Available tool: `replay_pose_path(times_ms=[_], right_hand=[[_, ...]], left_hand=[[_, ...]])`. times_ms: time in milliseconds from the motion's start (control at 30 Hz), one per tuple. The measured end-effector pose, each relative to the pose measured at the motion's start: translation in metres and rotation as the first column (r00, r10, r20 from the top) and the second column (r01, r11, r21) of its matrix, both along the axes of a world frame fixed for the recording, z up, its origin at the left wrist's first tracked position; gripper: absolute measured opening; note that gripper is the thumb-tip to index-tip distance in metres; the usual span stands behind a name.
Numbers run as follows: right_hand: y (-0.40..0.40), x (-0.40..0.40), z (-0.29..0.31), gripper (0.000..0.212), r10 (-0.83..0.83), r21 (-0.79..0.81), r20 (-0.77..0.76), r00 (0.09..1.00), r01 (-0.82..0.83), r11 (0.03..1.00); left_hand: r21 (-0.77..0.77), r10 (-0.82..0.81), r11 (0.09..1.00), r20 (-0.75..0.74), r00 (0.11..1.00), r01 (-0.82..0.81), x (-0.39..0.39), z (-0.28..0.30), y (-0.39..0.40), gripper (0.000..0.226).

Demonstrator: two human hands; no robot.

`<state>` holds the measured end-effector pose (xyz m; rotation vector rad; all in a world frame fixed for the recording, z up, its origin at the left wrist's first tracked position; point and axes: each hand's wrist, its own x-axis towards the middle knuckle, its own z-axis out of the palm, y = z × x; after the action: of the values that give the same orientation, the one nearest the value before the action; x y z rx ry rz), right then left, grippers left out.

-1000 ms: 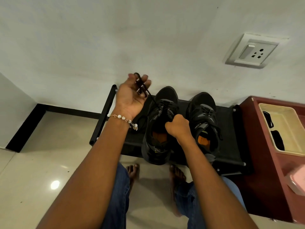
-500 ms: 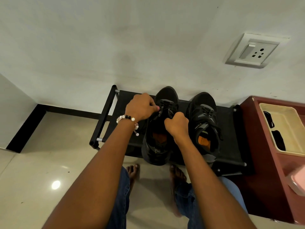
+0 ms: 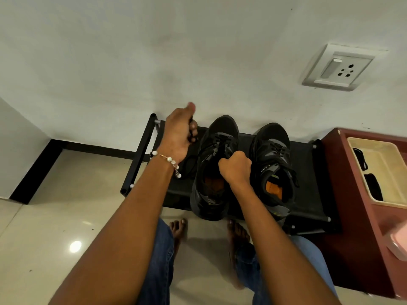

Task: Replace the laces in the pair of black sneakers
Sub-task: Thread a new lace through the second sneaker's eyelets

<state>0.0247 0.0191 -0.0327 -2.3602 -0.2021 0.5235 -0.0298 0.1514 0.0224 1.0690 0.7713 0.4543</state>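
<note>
My right hand (image 3: pixel 235 170) covers part of the left sneaker's (image 3: pixel 217 164) tongue. My left hand's (image 3: pixel 179 133) thumb tip blurs. The pink container (image 3: pixel 397 243) runs off frame.

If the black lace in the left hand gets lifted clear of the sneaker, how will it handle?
Probably floppy: the black lace bends round the left hand and sags in loops beside the left sneaker. Likely very light. It may snag, since the rest seems threaded through the eyelets.
</note>
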Motion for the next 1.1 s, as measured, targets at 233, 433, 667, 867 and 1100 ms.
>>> replay_pose_path(times_ms=[233,433,667,867,1100], right_hand=[[0.000,-0.001,-0.001,0.020,-0.009,-0.007,0.000,1.000,0.009,1.000],[0.000,-0.002,0.001,0.013,0.004,-0.025,0.012,1.000,-0.003,1.000],[0.000,-0.003,0.003,0.032,0.052,-0.094,0.072,0.996,-0.045,0.995],[0.000,-0.002,0.003,0.031,0.060,-0.109,0.067,0.996,-0.053,0.993],[0.001,-0.003,0.005,0.033,0.049,-0.100,0.055,0.997,-0.043,0.994]], left_hand=[[0.668,-0.200,0.390,-0.611,0.766,0.634,0.001,-0.018,-0.002,0.041],[0.628,-0.138,0.274,-0.724,0.676,0.728,0.002,-0.018,0.004,0.033],[0.310,-0.381,0.808,-0.374,0.846,0.501,-0.002,-0.015,0.001,0.028],[0.283,-0.182,0.883,-0.529,0.829,0.374,-0.001,-0.025,0.005,0.026],[0.557,0.222,0.536,-0.818,0.530,0.635,-0.006,-0.036,0.008,0.042]])
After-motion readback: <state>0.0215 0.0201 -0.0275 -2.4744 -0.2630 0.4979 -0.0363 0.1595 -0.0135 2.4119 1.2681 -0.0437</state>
